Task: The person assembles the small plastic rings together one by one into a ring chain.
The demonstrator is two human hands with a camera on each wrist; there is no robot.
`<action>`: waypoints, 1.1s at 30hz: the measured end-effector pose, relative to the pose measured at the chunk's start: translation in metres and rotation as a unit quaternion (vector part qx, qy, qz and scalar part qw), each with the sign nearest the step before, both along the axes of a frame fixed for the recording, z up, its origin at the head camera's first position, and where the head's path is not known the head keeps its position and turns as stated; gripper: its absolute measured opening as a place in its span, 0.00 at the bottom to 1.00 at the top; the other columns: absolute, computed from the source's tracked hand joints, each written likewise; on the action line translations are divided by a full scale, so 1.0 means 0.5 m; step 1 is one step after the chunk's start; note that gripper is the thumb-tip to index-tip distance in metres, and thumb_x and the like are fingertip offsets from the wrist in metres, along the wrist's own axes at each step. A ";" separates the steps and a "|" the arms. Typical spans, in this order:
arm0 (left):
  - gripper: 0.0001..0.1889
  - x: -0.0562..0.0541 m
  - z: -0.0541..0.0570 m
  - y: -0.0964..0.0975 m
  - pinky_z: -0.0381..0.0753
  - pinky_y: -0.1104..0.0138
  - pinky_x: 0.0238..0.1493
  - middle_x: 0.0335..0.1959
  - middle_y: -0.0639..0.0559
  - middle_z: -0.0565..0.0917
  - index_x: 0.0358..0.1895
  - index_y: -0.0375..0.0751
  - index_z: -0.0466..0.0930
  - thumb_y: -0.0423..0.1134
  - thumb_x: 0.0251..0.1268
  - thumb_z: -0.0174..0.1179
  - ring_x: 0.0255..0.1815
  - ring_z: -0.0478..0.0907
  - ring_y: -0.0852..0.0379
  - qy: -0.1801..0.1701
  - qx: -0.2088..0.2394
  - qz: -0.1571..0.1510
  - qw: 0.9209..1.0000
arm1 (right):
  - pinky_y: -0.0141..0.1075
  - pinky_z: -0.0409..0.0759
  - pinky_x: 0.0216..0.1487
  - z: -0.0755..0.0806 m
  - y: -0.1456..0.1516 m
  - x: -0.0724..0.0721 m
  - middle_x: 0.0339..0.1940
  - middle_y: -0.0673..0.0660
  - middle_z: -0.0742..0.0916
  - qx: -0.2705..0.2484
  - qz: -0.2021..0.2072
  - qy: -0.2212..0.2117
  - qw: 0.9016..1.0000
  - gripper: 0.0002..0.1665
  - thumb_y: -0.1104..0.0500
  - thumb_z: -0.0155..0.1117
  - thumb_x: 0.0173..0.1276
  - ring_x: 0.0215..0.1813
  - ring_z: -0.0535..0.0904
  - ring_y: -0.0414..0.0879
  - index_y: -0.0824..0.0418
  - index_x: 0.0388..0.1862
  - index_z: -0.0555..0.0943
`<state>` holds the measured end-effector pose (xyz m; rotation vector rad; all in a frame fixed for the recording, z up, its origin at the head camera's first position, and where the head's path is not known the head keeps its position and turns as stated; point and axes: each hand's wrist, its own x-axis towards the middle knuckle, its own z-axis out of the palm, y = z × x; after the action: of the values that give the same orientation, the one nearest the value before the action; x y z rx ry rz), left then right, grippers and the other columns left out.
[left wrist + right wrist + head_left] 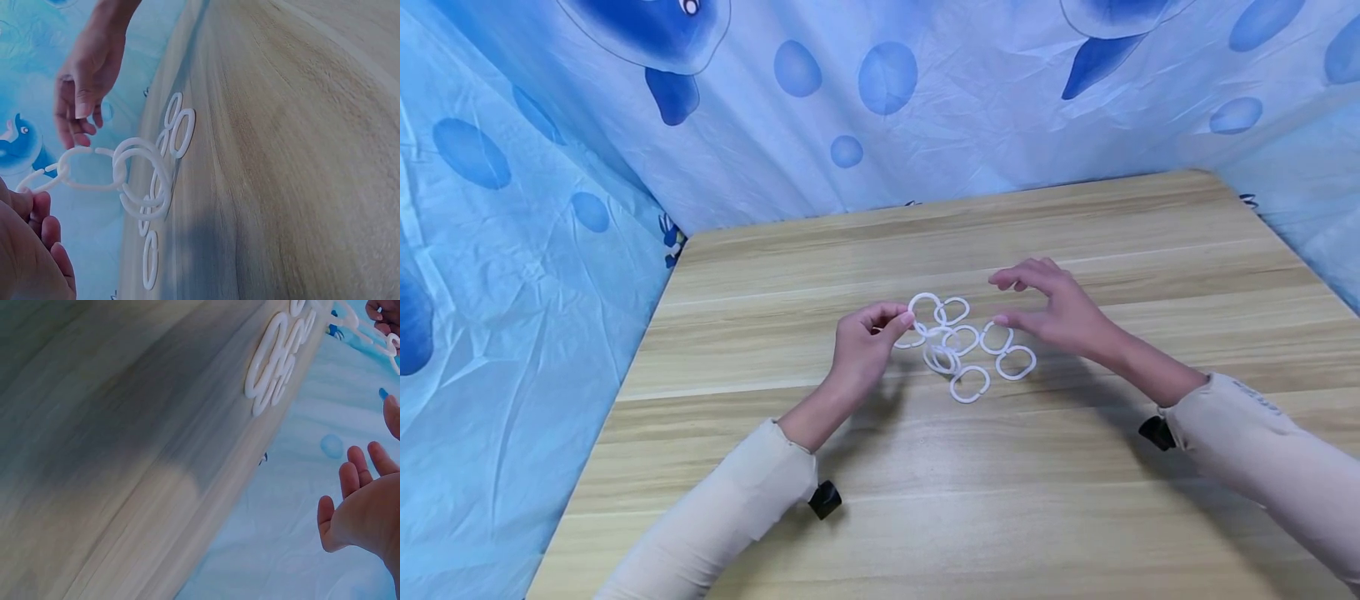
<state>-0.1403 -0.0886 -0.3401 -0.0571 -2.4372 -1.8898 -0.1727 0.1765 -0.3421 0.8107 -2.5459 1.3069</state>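
My left hand (pixel 859 346) pinches the end of a short chain of white plastic links (pixel 87 186) between thumb and fingers. In the left wrist view the chain stretches sideways off the tabletop, and a pair of links hangs from its far end. Each link is an oval ring with a small gap in it. Loose white links (pixel 967 402) lie on the table below and right of the chain, several of them overlapping. My right hand (pixel 1063 312) hovers by the right side of these links, thumb and fingers spread apart, holding nothing.
A wood-grain table (pixel 962 517) spans the view beneath both hands. Blue sheeting (pixel 715 158) with bubble and dolphin prints hangs behind the table and along its left and right sides. Small black devices (pixel 825 499) sit at the sleeve cuffs.
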 end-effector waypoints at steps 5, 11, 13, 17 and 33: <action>0.07 0.000 0.002 0.000 0.73 0.73 0.32 0.31 0.50 0.85 0.38 0.37 0.86 0.36 0.62 0.65 0.33 0.76 0.60 -0.001 0.004 0.004 1.000 | 0.48 0.62 0.51 -0.008 0.013 0.002 0.48 0.57 0.83 0.040 -0.019 -0.038 0.998 0.29 0.62 0.77 0.53 0.50 0.71 0.53 0.61 0.55 0.79; 0.07 0.000 0.005 0.001 0.73 0.72 0.32 0.32 0.49 0.85 0.38 0.35 0.86 0.36 0.62 0.65 0.33 0.76 0.60 0.001 0.005 0.013 1.000 | 0.53 0.57 0.54 -0.026 0.028 0.008 0.45 0.61 0.83 0.099 -0.028 -0.033 0.994 0.34 0.57 0.80 0.48 0.51 0.70 0.54 0.62 0.56 0.79; 0.07 0.000 0.006 0.001 0.72 0.72 0.33 0.33 0.47 0.85 0.38 0.35 0.85 0.36 0.62 0.64 0.33 0.76 0.60 0.001 0.007 0.014 1.000 | 0.54 0.56 0.54 -0.032 0.031 0.012 0.44 0.61 0.83 0.116 -0.029 -0.026 0.993 0.36 0.55 0.81 0.47 0.51 0.70 0.54 0.63 0.55 0.79; 0.07 0.000 0.008 0.000 0.72 0.71 0.33 0.34 0.44 0.85 0.39 0.35 0.85 0.36 0.63 0.64 0.33 0.75 0.59 0.003 0.008 0.016 1.000 | 0.55 0.56 0.52 -0.041 0.033 0.023 0.44 0.61 0.84 0.155 -0.035 -0.017 0.987 0.38 0.52 0.82 0.45 0.52 0.69 0.56 0.64 0.55 0.79; 0.08 -0.001 0.010 0.000 0.72 0.73 0.33 0.33 0.43 0.86 0.40 0.32 0.84 0.35 0.63 0.64 0.33 0.76 0.60 0.011 0.026 0.020 0.999 | 0.53 0.59 0.49 -0.057 0.028 0.046 0.40 0.60 0.83 0.262 -0.059 -0.018 0.963 0.41 0.41 0.81 0.41 0.46 0.71 0.55 0.65 0.51 0.82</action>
<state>-0.1409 -0.0888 -0.3352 -0.0269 -2.3559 -1.9256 -0.1498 0.1906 -0.3707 0.6983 -2.9594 0.6135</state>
